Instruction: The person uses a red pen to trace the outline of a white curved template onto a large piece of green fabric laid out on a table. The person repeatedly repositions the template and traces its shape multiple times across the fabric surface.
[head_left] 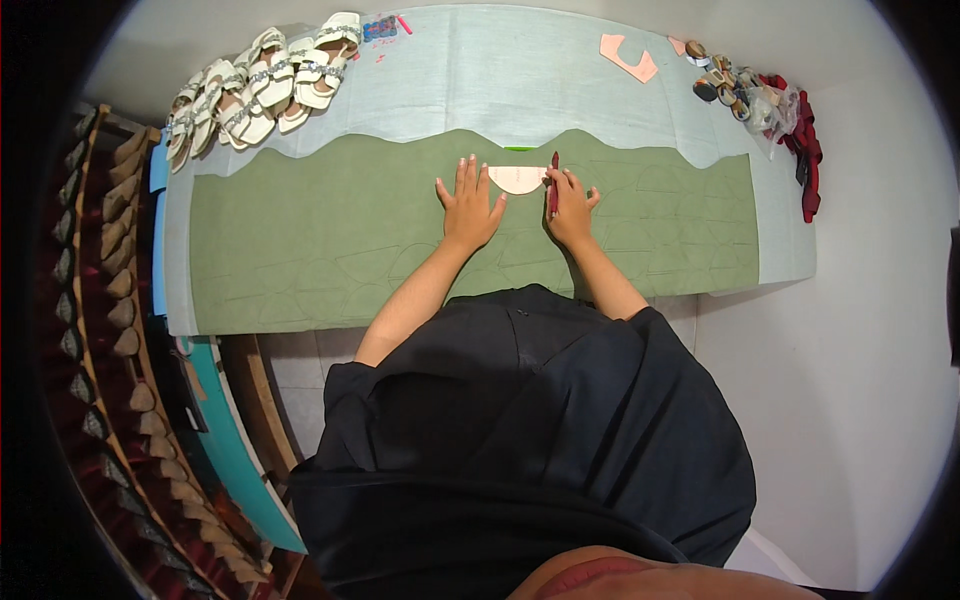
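A wide sheet of olive-green material [330, 215] with a wavy far edge lies before me, marked with faint curved outlines towards its near and right parts. On it, near the far edge, rests a pale pink half-round template [517, 181], straight side away from me. My left hand [470, 212] lies flat with fingers spread, its fingertips by the template's left end. A dark red pen [554, 190] stands upright in the closed fingers of my right hand [571, 210], at the template's right end. The pen's tip is too small to make out.
The table [480, 70] has a pale blue-grey cover. White sandals [270, 75] crowd its far left, beside a small blue item [380, 28]. A pink cut-out template [630, 60], round containers [712, 82] and dark red cloth [806, 140] lie far right. Racks of shoe forms [120, 270] stand left.
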